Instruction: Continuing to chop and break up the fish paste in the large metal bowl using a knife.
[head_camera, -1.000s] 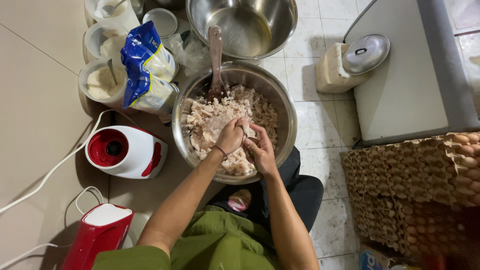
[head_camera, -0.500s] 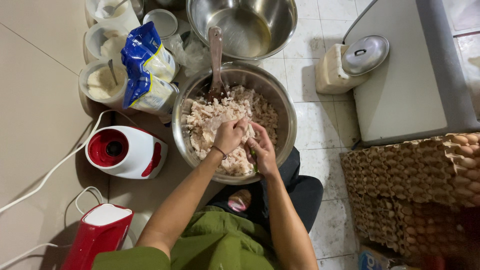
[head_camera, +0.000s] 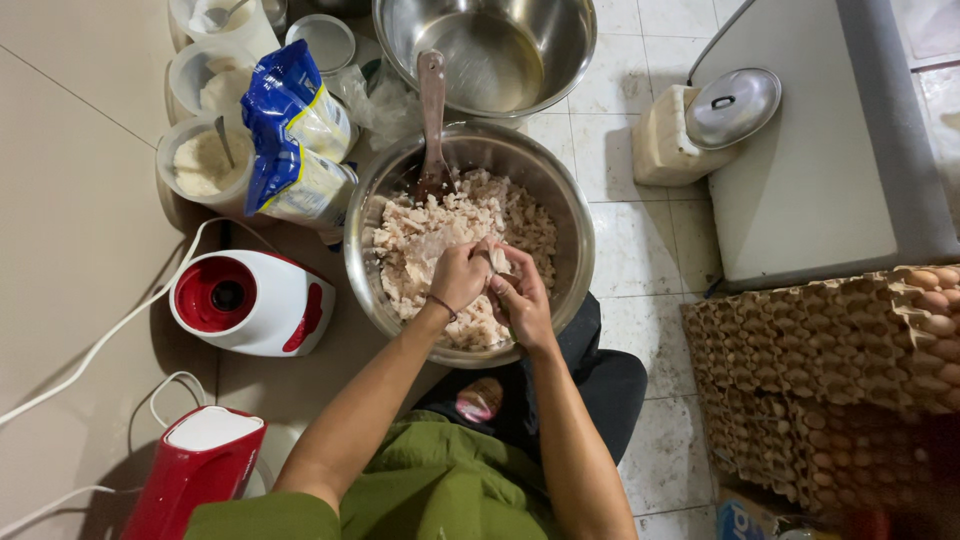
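A steel bowl (head_camera: 366, 262) on the tiled floor holds pale pink chopped meat (head_camera: 430, 230). Both hands work together over the near side of the bowl. My left hand (head_camera: 458, 275), with a thin band at the wrist, is closed around a piece of the meat. My right hand (head_camera: 522, 300) pinches the same piece (head_camera: 497, 260) from the right. A spoon (head_camera: 432, 110) with a brownish handle leans in the far side of the bowl.
An empty steel bowl (head_camera: 500, 50) sits behind. Blue and yellow bags (head_camera: 290, 140) and white tubs of powder (head_camera: 200, 160) stand at left. A red and white appliance base (head_camera: 250, 300) and jug (head_camera: 195, 470) lie nearer. Egg trays (head_camera: 830, 370) stack at right beside a pot lid (head_camera: 735, 105).
Both hands have shifted slightly toward the middle of the bowl and lifted a piece of meat between them. Nothing else has moved.
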